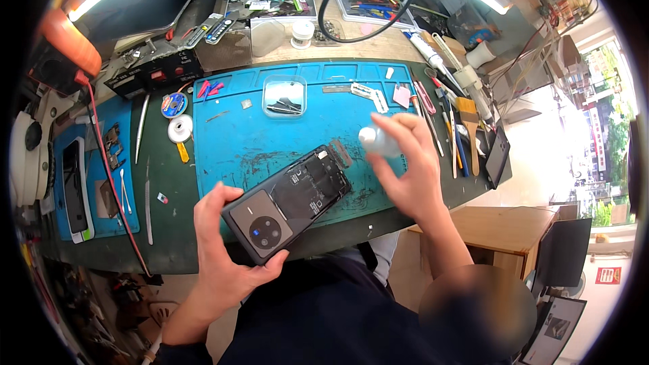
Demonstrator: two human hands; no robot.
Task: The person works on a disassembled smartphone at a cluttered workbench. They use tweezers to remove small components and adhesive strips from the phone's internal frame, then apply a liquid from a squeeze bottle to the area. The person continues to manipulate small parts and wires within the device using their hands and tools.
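Note:
My left hand point(223, 250) grips a dark smartphone point(277, 199) by its lower end, fingers and thumb on opposite edges. The phone's back faces up, tilted, with a round camera module at the end nearest me. Part of its back is off, baring a black battery area and inner parts. To the right, my right hand point(422, 179) holds a small translucent bottle point(382, 142) with a white tip, slightly blurred, in the air apart from the phone. A blue work mat point(223, 142) lies beneath both. A thin brownish strip point(340, 153) shows by the phone's far end.
A clear plastic box point(284, 96) with dark pieces stands on the mat, with razor blades point(368, 94) to its right. Brushes point(468, 122) and tweezers line the right side. Another phone point(76, 186), a solder reel point(174, 105) and a red cable point(111, 179) are at left.

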